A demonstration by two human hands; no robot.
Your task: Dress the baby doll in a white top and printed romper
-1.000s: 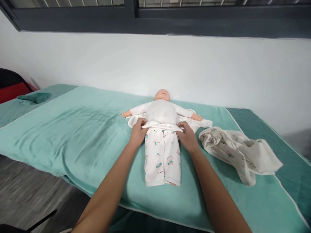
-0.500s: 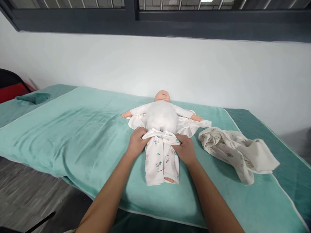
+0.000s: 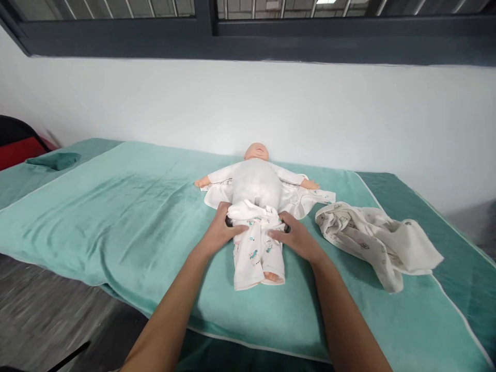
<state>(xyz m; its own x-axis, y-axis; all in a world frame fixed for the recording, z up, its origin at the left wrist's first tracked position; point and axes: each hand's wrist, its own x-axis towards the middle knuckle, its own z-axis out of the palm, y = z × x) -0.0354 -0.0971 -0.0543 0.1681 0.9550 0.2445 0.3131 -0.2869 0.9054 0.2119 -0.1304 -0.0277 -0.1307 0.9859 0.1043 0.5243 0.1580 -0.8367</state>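
Note:
A baby doll lies on its back with its head by the wall and its arms spread. White printed baby pants cover its legs, the waistband bunched at the thighs below its bare white torso. My left hand is closed on the left side of the pants, its thumb lying across the front. On the other side my right hand grips them the same way. Both hands' fingertips are hidden behind the fabric. Under the doll's back and arm lies an open printed baby shirt. Part of a foot shows at one cuff.
A crumpled white printed cloth lies to the right on the green bed cover. White wall rises directly behind the doll, below a dark window frame. A red and black item stands at far left.
The thumbs have moved from the waistband onto the front of the pants. The waistband is more bunched, the pant legs sit slightly higher, and more of the foot shows.

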